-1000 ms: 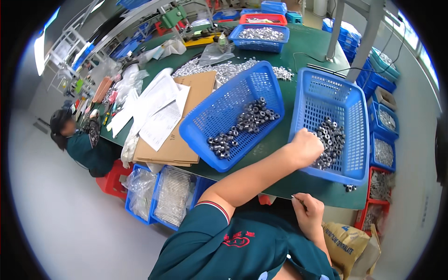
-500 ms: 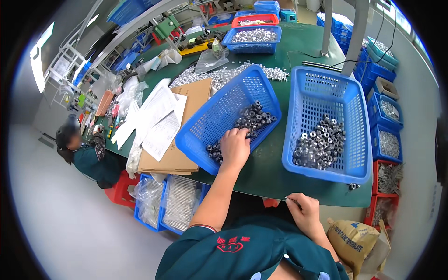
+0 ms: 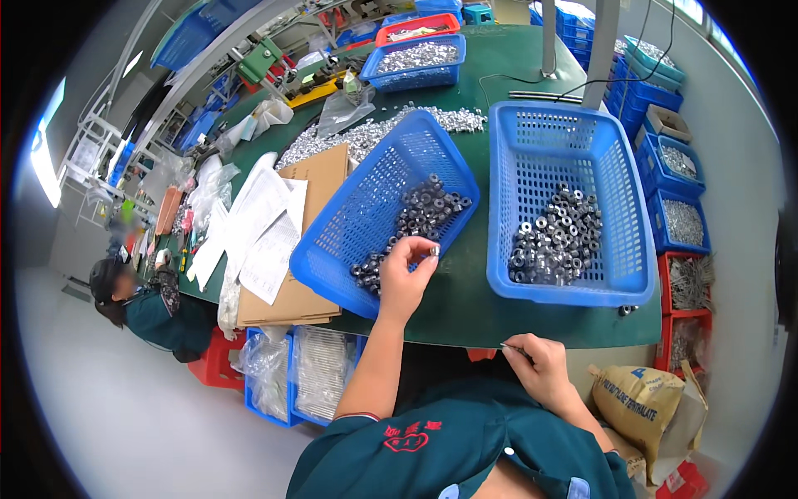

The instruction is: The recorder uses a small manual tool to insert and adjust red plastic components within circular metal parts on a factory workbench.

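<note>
Head view: left hand (image 3: 405,283) pinches a metal piece (image 3: 435,249) by the left basket's (image 3: 357,226) near rim; a light, firm fingertip hold should prevent slipping. Right hand (image 3: 542,368): fingertips together, contents unclear.

Sm. silvery pc (image 3: 434,250) pinched nr. L blue bskt (image 3: 349,224), dk. shiny rings (image 3: 426,212) heaped inside, more rings (image 3: 559,241) in R bskt (image 3: 540,158)

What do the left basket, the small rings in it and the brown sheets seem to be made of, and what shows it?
Left basket: probably moulded plastic, smooth, slightly glossy; evenly slotted blue walls.
Small rings: probably metal, polished; bright glints on dark grey, exact metal unclear.
Brown sheets: likely cardboard, matt; flat, stiff-looking, plain brown.
</note>
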The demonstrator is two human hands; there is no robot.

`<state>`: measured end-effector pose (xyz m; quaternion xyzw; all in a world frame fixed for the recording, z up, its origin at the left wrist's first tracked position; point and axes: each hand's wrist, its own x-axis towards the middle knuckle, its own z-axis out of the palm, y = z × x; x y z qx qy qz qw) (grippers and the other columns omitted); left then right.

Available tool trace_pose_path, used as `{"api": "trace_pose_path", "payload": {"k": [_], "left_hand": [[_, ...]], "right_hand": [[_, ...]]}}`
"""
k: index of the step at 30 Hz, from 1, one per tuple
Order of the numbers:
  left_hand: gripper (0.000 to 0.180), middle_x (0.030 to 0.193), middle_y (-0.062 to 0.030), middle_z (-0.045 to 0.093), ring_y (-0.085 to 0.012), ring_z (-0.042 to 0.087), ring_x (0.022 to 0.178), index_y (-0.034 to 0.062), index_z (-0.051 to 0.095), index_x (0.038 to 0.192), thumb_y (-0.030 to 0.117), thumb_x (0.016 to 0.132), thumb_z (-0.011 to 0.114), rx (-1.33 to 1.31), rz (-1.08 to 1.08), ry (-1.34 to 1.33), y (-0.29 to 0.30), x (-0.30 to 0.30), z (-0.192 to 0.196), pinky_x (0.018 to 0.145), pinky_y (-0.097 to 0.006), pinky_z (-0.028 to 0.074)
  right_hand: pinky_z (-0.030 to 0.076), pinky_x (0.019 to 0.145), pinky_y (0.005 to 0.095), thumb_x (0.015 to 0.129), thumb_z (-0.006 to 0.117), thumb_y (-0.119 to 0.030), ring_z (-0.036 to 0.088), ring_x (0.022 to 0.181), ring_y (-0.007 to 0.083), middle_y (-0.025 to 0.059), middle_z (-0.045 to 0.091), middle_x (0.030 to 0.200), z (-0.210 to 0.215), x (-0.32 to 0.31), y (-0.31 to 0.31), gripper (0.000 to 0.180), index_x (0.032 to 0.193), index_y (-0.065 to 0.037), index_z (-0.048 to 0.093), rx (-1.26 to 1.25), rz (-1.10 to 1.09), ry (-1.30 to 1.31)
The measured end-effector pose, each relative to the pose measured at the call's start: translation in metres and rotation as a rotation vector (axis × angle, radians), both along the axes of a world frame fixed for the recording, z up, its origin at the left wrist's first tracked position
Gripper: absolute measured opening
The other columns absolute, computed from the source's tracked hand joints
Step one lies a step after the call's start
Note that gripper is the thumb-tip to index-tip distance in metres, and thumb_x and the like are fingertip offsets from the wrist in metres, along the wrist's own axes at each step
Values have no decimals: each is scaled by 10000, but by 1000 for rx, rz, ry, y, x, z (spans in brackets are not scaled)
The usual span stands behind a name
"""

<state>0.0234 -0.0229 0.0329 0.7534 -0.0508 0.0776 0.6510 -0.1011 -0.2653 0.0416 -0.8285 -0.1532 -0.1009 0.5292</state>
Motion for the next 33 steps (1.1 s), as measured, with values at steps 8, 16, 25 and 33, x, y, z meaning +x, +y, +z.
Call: {"api": "trace_pose_path", "payload": {"k": [8,16,25,33], "left_hand": [[196,1080,-147,638,-244,639,905,39,610,1091,23,896,601,-960,-392,423,-7,-67,0,781,-352,528],[222,1073,-100,641,-175,644,921,22,623,1104,-20,887,602,-759,-407,344,-16,-90,-5,823,-311,536],[306,1071,-68,608,-119,606,947,-11,593,1193,-81,896,582,-640,-483,308,-17,-102,2,857,-277,526],[384,1046,-104,646,-159,635,958,-16,552,1250,-99,881,620,-274,-415,88,-19,-103,14,846,-285,533]], "right_hand": [[503,542,342,815,712,-40,654,614,272,108,652,697,17,9,12,85,860,-32,641,-6,85,14],[509,553,337,819,711,-50,656,615,269,106,651,697,20,11,25,81,867,-30,648,45,78,-9],[485,510,347,825,707,-63,640,582,277,91,635,660,14,10,32,80,838,-46,629,-51,77,-112],[440,500,320,887,660,-90,572,540,175,66,586,618,14,5,35,88,849,-27,611,73,64,146]]}}
